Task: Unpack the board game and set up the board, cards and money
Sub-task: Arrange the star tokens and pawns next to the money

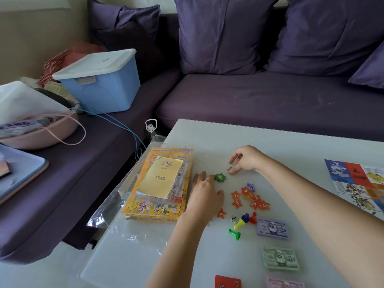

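Observation:
The yellow game box [158, 206] lies on the white table [291, 142] with a yellow rule booklet [160, 175] on it. My left hand [204, 192] rests flat beside the box, its fingertips at a green star token [220, 176]. My right hand [246, 160] pinches a small green piece [229, 169] against the table. Orange star tokens [252, 199] lie scattered nearby. Pawns [242, 222] and a die [233, 219] sit below them. Money stacks lie in purple [272, 228], green [280, 258] and pink [284, 284]. A red card [227, 282] sits at the bottom edge. The board [357, 183] lies at the right.
Clear plastic wrapping [116, 206] spreads under the box and over the table's left edge. A purple sofa [270, 100] runs behind the table, holding a blue lidded bin [104, 82], a pink bag [41, 132] and a tray [20, 169].

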The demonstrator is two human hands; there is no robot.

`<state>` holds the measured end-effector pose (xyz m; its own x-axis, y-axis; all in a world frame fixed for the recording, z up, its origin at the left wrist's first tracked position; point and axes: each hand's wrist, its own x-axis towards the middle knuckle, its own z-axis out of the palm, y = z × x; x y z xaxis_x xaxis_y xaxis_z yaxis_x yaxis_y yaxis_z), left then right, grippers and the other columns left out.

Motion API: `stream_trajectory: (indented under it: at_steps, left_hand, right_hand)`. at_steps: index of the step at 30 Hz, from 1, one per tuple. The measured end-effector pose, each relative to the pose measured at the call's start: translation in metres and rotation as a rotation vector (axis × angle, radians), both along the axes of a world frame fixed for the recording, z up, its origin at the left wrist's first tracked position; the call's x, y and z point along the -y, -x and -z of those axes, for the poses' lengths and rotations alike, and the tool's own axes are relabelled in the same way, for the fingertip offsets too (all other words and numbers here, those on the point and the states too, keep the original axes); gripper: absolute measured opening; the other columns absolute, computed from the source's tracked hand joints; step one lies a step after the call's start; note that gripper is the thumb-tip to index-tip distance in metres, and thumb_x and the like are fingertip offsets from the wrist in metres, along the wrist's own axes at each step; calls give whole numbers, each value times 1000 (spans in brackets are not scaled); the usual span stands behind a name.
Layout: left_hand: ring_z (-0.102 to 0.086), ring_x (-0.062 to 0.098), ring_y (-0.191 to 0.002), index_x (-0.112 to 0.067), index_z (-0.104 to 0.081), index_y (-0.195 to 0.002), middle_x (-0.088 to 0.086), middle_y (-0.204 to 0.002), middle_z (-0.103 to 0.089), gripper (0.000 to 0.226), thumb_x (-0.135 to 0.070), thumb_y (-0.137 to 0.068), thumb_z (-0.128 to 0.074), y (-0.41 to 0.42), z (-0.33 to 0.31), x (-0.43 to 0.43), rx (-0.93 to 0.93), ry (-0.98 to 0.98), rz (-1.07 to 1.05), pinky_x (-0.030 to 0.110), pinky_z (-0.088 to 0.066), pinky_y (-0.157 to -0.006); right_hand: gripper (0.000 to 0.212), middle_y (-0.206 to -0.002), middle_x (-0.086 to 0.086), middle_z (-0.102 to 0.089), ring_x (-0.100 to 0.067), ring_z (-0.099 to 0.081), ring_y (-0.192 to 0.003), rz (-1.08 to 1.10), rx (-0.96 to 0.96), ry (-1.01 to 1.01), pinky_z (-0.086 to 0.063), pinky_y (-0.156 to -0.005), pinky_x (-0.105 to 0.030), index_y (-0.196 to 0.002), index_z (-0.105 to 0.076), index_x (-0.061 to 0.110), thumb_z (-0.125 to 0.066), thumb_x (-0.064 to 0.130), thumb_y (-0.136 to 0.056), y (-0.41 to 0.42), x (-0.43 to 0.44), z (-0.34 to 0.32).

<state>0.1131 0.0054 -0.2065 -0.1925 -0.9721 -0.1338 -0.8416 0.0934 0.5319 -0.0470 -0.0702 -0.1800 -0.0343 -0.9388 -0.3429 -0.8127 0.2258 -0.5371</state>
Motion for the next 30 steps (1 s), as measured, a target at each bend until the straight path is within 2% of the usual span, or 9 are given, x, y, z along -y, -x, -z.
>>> stream_trajectory:
  at_steps: [4,8,11,17,26,30]
  left_hand:
    - [-18,24,-143,-12,-35,-144,8,-154,-24,52,-25,-96,-49,0,0,1,-1,3,0,32,-19,-115]
    - [-20,23,-141,-12,-36,-143,7,-152,-26,51,-25,-96,-48,0,-1,0,13,11,2,31,-21,-114]
    - [-19,23,-142,-12,-35,-144,7,-152,-26,52,-25,-96,-48,1,-1,0,18,11,4,30,-20,-114]
    - [-17,23,-143,-13,-34,-145,7,-154,-23,52,-26,-96,-48,0,-2,-2,7,4,1,31,-20,-114]
    - [-16,23,-143,-12,-35,-144,8,-154,-24,51,-26,-96,-48,0,-2,-1,8,0,4,31,-19,-115]
    - [-16,24,-143,-11,-36,-143,8,-154,-23,51,-26,-96,-48,0,-2,-1,9,-2,5,32,-18,-115]
  right_hand:
    - [36,-100,-2,-69,-16,-61,-88,51,-69,75,-44,-77,-25,-98,-74,12,-87,23,-66,-6,7,4]
    - [35,-106,-3,-71,-19,-66,-98,78,-188,84,-51,-90,-29,-105,-73,8,-82,22,-74,-16,8,7]
    - [34,-104,-5,-72,-19,-68,-94,84,-229,91,-54,-88,-30,-106,-72,7,-80,19,-75,-21,6,9]
    - [23,-97,-3,-73,-20,-67,-84,15,-230,146,-55,-79,-29,-95,-76,11,-82,13,-73,-23,5,4]
    - [28,-101,-7,-72,-23,-68,-93,-20,-221,154,-54,-88,-35,-99,-75,5,-82,15,-74,-20,2,2]
    - [24,-98,-6,-73,-22,-68,-89,-35,-231,147,-55,-86,-34,-95,-75,5,-81,14,-74,-21,2,0]
